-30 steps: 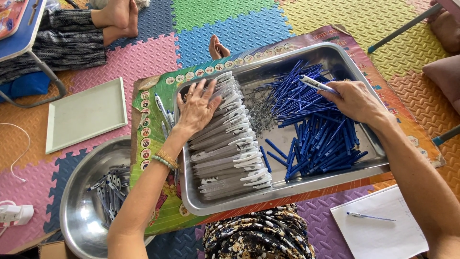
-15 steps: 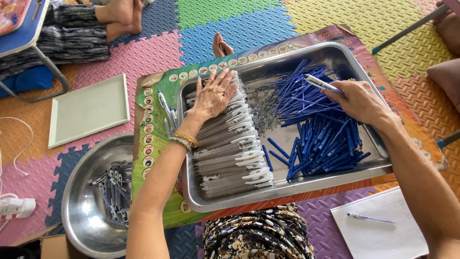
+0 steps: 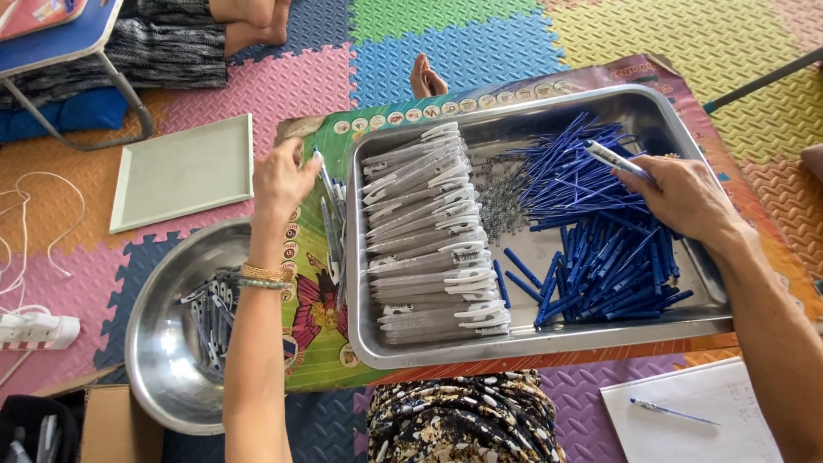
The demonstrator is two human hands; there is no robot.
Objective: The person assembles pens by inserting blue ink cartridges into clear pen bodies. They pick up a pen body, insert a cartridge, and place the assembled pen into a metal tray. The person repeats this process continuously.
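Foam puzzle mats (image 3: 480,39) in pink, blue, green and yellow cover the floor. At centre lies a steel tray (image 3: 677,129): grey pen barrels (image 3: 429,231) stacked at its nine o'clock side, blue pen parts (image 3: 600,249) heaped toward three. A round steel bowl (image 3: 159,343) sits at eight o'clock. The right hand (image 3: 681,197) pinches a white pen barrel (image 3: 615,159) over the blue heap. The left hand (image 3: 281,182), fingers loosely curled and holding nothing visible, hovers beside loose pens (image 3: 330,219) just left of the tray.

Background: round steel bowl (image 3: 163,343) bottom left, pale green square tile (image 3: 183,171) on foam mats, white paper sheet (image 3: 686,416) with blue pen (image 3: 667,411), white power strip (image 3: 39,330).
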